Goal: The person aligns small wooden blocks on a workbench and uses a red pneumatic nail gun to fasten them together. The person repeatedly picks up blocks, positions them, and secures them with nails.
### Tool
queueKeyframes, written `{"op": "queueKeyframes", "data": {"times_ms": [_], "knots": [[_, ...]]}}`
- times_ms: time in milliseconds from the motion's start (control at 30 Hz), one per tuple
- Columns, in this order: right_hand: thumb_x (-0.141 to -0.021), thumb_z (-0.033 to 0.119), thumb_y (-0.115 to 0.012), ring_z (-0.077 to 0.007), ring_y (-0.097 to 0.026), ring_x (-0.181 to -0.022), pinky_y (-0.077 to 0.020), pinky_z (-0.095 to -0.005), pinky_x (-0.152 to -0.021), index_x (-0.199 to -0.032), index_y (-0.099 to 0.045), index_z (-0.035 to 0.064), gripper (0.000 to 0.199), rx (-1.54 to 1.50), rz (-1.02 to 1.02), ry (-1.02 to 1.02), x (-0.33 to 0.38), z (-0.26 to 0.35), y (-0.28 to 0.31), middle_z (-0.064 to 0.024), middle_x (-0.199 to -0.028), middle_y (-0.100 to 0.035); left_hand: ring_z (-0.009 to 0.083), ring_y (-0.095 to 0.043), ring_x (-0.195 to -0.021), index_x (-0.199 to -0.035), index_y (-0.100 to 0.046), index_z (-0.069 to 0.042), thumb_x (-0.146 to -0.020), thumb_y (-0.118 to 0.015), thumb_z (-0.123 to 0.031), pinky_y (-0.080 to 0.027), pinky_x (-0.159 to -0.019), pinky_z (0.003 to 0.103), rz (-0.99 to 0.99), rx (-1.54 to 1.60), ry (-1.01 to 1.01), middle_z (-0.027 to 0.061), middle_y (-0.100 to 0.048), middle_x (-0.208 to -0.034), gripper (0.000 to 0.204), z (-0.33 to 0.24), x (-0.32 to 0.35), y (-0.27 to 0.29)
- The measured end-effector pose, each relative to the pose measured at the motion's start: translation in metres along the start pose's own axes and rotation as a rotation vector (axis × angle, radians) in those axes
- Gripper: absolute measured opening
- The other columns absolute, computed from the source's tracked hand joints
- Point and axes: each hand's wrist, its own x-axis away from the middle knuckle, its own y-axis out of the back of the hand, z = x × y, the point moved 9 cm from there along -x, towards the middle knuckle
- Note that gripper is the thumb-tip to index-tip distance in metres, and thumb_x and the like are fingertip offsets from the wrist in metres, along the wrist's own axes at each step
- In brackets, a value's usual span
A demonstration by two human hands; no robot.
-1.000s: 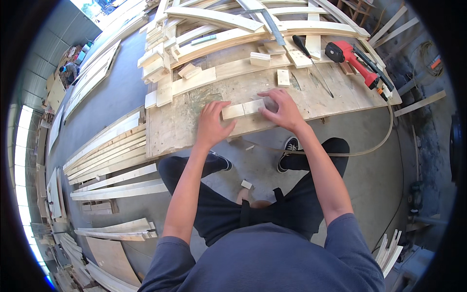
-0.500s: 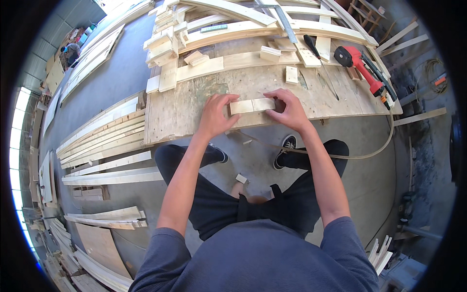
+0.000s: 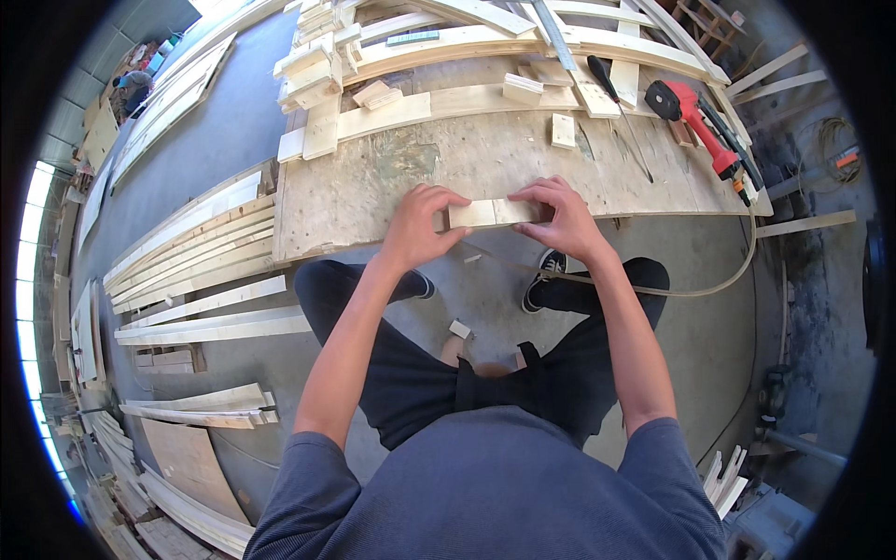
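Observation:
Two short pale wood blocks sit end to end at the near edge of the workbench (image 3: pixel 345 210), with a thin seam between them. My left hand (image 3: pixel 415 227) is closed round the outer end of the left wood block (image 3: pixel 472 216), thumb and fingers on opposite sides. My right hand (image 3: pixel 567 222) grips the right wood block (image 3: pixel 516 213) the same way, and its fingers cover part of that block. Whether the blocks rest on the bench or are held just off it, I cannot tell. A loose wood block (image 3: pixel 563 131) lies beyond my right hand.
A red and black nail gun (image 3: pixel 705 135) with an air hose (image 3: pixel 714 287) lies at the right. Near it is a black-handled screwdriver (image 3: pixel 618 98). Stacked wood pieces (image 3: pixel 313 79) and a metal ruler (image 3: pixel 554 35) lie farther back. Planks (image 3: pixel 191 247) are piled left of the bench.
Both hands and the two blocks have shifted slightly right and toward me. My right fingers now cover more of the right block. The whole view has moved a little.

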Motion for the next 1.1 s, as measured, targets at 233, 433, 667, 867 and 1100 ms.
{"op": "queueKeyframes", "data": {"times_ms": [233,433,667,867,1100], "knots": [[-0.082,0.01,-0.098,-0.0202,-0.065,-0.109,-0.0578,-0.0326,-0.086,-0.131,-0.084,0.0126,0.051,-0.053,0.032,-0.02,0.007,0.001,-0.001,-0.0018,-0.121,-0.076,0.0305,-0.069,-0.109,-0.114,-0.082,-0.012,-0.082,-0.096,-0.022,-0.055,-0.102,0.043,-0.024,-0.021,-0.085,0.0047,-0.08,-0.117,0.036,-0.013,0.01,0.004],[-0.082,0.013,-0.098,-0.0228,-0.066,-0.112,-0.0594,-0.0348,-0.089,-0.131,-0.084,0.0152,0.051,-0.079,-0.002,0.013,0.007,0.003,0.002,-0.0013,-0.12,-0.077,0.0288,-0.068,-0.112,-0.116,-0.083,-0.015,-0.084,-0.095,-0.025,-0.053,-0.104,0.042,-0.021,-0.039,-0.094,0.0018,-0.078,-0.119,0.036,-0.013,0.013,0.004],[-0.082,0.013,-0.098,-0.0232,-0.067,-0.114,-0.0603,-0.0356,-0.09,-0.128,-0.085,0.0149,0.048,-0.065,-0.002,-0.011,0.009,-0.002,0.002,-0.0007,-0.12,-0.078,0.029,-0.07,-0.111,-0.119,-0.084,-0.014,-0.084,-0.096,-0.025,-0.053,-0.103,0.042,-0.021,-0.063,-0.095,0.0032,-0.079,-0.119,0.038,-0.009,0.014,0.003],[-0.082,0.008,-0.098,-0.0196,-0.067,-0.118,-0.0591,-0.0331,-0.093,-0.127,-0.087,0.0133,0.047,-0.07,0.038,-0.005,0.01,0.0,0.001,-0.0009,-0.126,-0.079,0.029,-0.07,-0.109,-0.118,-0.084,-0.013,-0.083,-0.096,-0.024,-0.054,-0.1,0.041,-0.015,-0.07,-0.128,0.0037,-0.079,-0.117,0.039,-0.011,0.016,0.002],[-0.081,0.011,-0.097,-0.024,-0.066,-0.119,-0.0616,-0.0384,-0.096,-0.125,-0.087,0.0151,0.045,-0.059,0.005,0.054,0.012,0.0,0.0,-0.0007,-0.124,-0.08,0.0292,-0.07,-0.109,-0.119,-0.083,-0.013,-0.082,-0.096,-0.024,-0.054,-0.099,0.041,-0.009,-0.106,-0.15,0.004,-0.078,-0.118,0.04,-0.018,0.017,0.004]]}}
